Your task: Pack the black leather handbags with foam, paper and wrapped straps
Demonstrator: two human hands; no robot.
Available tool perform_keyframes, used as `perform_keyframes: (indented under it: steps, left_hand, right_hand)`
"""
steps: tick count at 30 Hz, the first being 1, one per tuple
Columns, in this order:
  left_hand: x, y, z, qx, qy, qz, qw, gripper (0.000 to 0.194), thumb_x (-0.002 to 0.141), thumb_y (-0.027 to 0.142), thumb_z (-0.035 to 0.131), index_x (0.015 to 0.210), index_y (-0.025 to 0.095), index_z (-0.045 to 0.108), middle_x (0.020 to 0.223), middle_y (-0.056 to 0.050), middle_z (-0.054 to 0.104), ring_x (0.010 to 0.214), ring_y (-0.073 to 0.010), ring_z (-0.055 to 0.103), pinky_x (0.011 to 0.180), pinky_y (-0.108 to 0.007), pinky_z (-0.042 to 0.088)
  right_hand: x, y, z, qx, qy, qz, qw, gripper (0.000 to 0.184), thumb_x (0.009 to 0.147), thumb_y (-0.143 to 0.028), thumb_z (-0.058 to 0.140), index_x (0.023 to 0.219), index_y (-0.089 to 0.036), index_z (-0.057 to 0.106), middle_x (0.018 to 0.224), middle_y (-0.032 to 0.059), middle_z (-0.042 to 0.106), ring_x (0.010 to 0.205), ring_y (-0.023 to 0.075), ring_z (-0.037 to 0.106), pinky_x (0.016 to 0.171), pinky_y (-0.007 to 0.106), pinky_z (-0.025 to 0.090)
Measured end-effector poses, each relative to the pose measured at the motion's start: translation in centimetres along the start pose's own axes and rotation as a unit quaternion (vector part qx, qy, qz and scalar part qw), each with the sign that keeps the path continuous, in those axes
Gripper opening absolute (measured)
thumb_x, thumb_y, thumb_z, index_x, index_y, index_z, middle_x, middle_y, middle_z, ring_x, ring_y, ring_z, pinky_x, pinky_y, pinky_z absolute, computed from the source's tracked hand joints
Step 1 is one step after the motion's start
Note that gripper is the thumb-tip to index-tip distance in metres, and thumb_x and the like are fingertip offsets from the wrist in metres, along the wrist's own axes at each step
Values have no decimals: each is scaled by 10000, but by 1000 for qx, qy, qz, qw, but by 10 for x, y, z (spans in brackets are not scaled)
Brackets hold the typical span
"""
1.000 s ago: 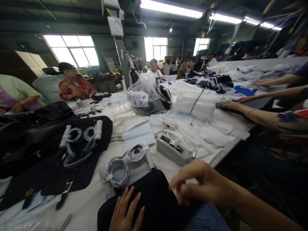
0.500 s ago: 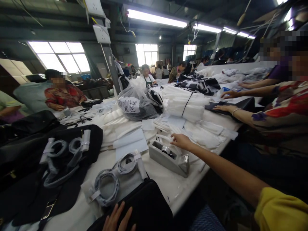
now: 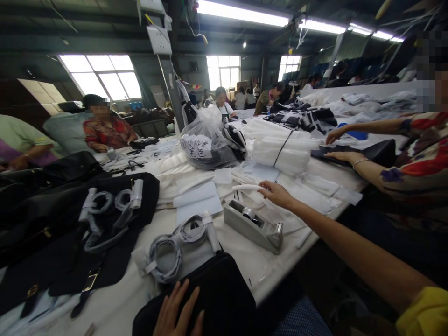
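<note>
My left hand (image 3: 178, 310) lies with its fingers spread on a black bag (image 3: 224, 294) at the table's front edge. Behind the bag are coiled straps (image 3: 164, 259) wrapped in clear plastic. My right hand (image 3: 276, 193) reaches out over the table and pinches the end of a white foam strip (image 3: 243, 187), which bows up from the pile. Just below that hand stands a grey tape dispenser (image 3: 250, 226) with a roll in it. Light blue sheets (image 3: 199, 200) lie to its left.
More black bags (image 3: 115, 270) with wrapped straps cover the left side. Past my right hand sits a bound bundle of white foam (image 3: 280, 144), beside a clear plastic sack (image 3: 210, 140). A co-worker's hands (image 3: 341, 151) rest on black material at right; others work farther back.
My right hand has closed on the foam strip and raised its end off the pile. My left hand stays on the bag. The view has swung left.
</note>
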State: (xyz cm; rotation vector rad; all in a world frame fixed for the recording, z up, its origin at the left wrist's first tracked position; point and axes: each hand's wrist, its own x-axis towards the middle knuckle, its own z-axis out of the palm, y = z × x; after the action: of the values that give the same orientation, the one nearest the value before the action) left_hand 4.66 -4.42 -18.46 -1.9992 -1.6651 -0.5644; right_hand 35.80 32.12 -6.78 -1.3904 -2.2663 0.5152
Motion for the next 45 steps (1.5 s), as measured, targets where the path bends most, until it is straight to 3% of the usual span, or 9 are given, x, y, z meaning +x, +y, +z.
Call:
perform_keyframes:
  steps: [7, 11, 16, 19, 26, 33, 36, 39, 45]
  left_hand:
    - [10, 11, -19, 30, -27, -32, 999, 426, 900, 329, 599, 1320, 259, 595, 1369, -77, 608, 1249, -261, 591, 964, -397, 571]
    - [15, 22, -28, 26, -34, -68, 997, 428, 908, 294, 585, 1335, 269, 586, 1393, -68, 589, 1271, -252, 573, 989, -404, 558]
    - [21, 27, -33, 4, -30, -92, 995, 431, 913, 253, 573, 1343, 266, 575, 1395, -68, 585, 1266, -261, 576, 964, -430, 577]
    - [22, 29, -35, -14, -27, -104, 994, 408, 928, 256, 566, 1335, 265, 578, 1398, -72, 581, 1267, -269, 574, 970, -462, 571]
    - [24, 34, -42, -51, -59, -138, 987, 400, 928, 233, 581, 1327, 256, 587, 1411, -87, 568, 1316, -286, 527, 1047, -501, 510]
    - [27, 35, -45, -76, -63, -149, 984, 387, 931, 232, 586, 1317, 240, 589, 1403, -98, 573, 1312, -294, 529, 1066, -521, 489]
    - [25, 36, -44, -83, -68, -156, 982, 397, 926, 246, 599, 1323, 243, 584, 1415, -94, 563, 1324, -299, 514, 1075, -533, 478]
    - [25, 37, -45, -90, -70, -165, 980, 403, 917, 255, 615, 1319, 247, 587, 1415, -87, 564, 1330, -302, 507, 1080, -538, 473]
    - [28, 37, -46, -96, -54, -163, 980, 387, 919, 253, 609, 1305, 230, 597, 1404, -95, 573, 1320, -308, 517, 1071, -542, 480]
  right_hand:
    - [7, -18, 16, -21, -2, -79, 997, 288, 841, -252, 611, 1107, -186, 702, 1110, 84, 736, 1011, 249, 680, 915, 365, 510]
    - [4, -63, 16, -21, 16, -144, 989, 327, 886, -258, 579, 1190, -187, 675, 1260, 108, 672, 1174, 274, 615, 1035, 405, 450]
    - [-55, -140, 23, -6, -90, -336, 937, 237, 953, -248, 533, 1118, -241, 703, 1053, 48, 740, 925, 187, 693, 828, 288, 520]
    - [-101, -165, 43, -24, -170, -357, 918, 174, 953, -277, 557, 981, -230, 722, 857, 29, 735, 757, 168, 689, 681, 252, 512]
    - [-153, -156, 93, 25, -125, -345, 930, 238, 935, -178, 560, 1155, -190, 652, 1094, 88, 699, 992, 217, 646, 890, 357, 546]
    - [-173, -143, 108, 60, -40, -377, 924, 349, 947, -117, 490, 1252, -210, 632, 1221, 110, 666, 1108, 222, 619, 959, 413, 556]
    - [-185, -138, 114, 64, -14, -352, 934, 378, 953, -128, 494, 1287, -258, 614, 1316, 75, 636, 1241, 240, 555, 1058, 453, 497]
    - [-195, -134, 120, 91, 19, -235, 968, 449, 960, -221, 529, 1406, -267, 506, 1449, 80, 531, 1361, 259, 460, 1139, 496, 414]
    - [-194, -128, 121, 178, -49, -37, 982, 687, 902, -447, 619, 1505, -231, 369, 1503, 106, 475, 1364, 284, 476, 1154, 507, 388]
